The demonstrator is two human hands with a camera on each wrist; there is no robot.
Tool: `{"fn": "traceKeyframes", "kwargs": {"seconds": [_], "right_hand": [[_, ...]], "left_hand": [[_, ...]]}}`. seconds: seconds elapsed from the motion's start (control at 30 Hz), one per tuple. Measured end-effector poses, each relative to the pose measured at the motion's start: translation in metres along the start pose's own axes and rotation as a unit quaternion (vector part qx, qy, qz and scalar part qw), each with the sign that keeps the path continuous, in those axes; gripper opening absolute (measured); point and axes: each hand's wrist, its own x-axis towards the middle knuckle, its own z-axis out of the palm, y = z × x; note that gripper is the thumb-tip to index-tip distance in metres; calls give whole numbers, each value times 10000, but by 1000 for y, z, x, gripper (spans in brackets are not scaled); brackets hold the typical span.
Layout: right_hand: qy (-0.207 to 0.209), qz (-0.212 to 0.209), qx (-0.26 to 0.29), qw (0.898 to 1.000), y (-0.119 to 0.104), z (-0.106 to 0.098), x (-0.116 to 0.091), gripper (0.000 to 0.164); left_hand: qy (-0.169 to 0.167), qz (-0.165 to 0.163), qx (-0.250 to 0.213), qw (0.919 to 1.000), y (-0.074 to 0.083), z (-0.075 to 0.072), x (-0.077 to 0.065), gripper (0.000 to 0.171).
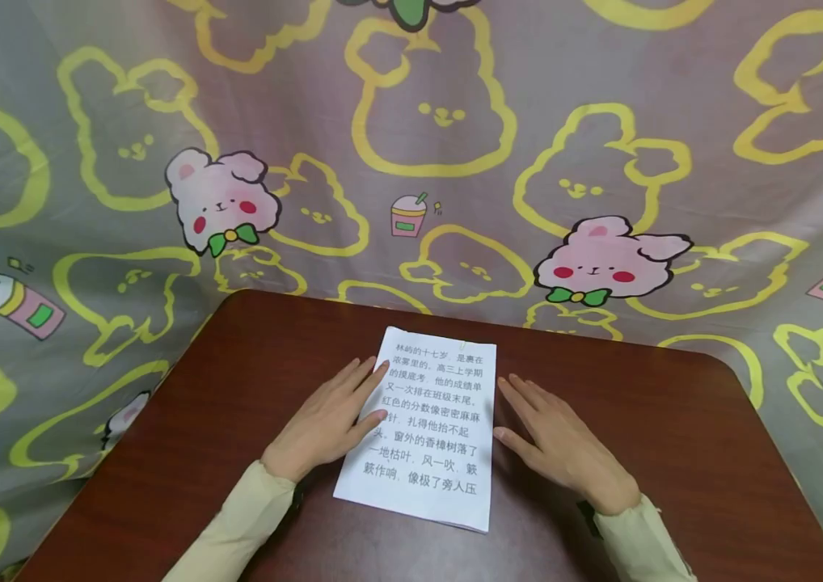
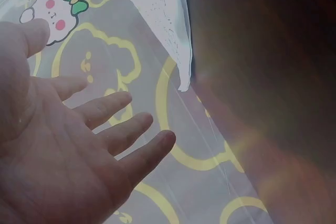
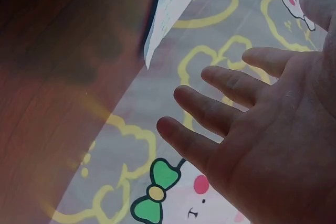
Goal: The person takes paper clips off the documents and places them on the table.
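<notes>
A stack of white paper sheets (image 1: 429, 428) printed with large Chinese characters lies on the dark brown table. My left hand (image 1: 327, 420) is at its left side, fingers straight, with thumb and fingertips overlapping the left edge in the head view. On the other side my right hand (image 1: 564, 440) has its fingers extended, its tips close to the right edge. The left wrist view shows the left palm (image 2: 73, 145) with spread fingers and nothing held. Likewise the right palm (image 3: 273, 129) is bare in the right wrist view, the paper (image 3: 176, 9) beyond the fingers.
The reddish-brown wooden table (image 1: 237, 356) has rounded far corners. Behind and beside it hangs a grey curtain (image 1: 295, 105) with yellow outlines, pink bunny faces and drink cups. A small clip-like mark (image 1: 463, 345) shows at the paper's top edge.
</notes>
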Motion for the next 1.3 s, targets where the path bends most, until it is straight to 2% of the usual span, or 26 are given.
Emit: {"fn": "traceKeyframes", "kwargs": {"seconds": [0.27, 0.7, 0.93, 1.07, 1.3], "right_hand": [[-32, -76, 303, 9995, 1, 1, 4, 75], [-278, 376, 970, 9942, 0, 5, 14, 78], [-142, 183, 1258, 9918, 1, 7, 19, 78], [-92, 182, 1419, 9897, 5, 11, 23, 78], [103, 169, 1667, 9858, 12, 16, 27, 75]], "left_hand": [[-17, -80, -99, 9999, 0, -1, -1, 73], [-205, -404, -342, 9984, -2, 1, 2, 79], [-248, -581, -768, 9950, 0, -1, 2, 76], [-228, -607, -801, 9947, 0, -1, 3, 74], [-264, -909, -873, 9917, 0, -1, 5, 69]]}}
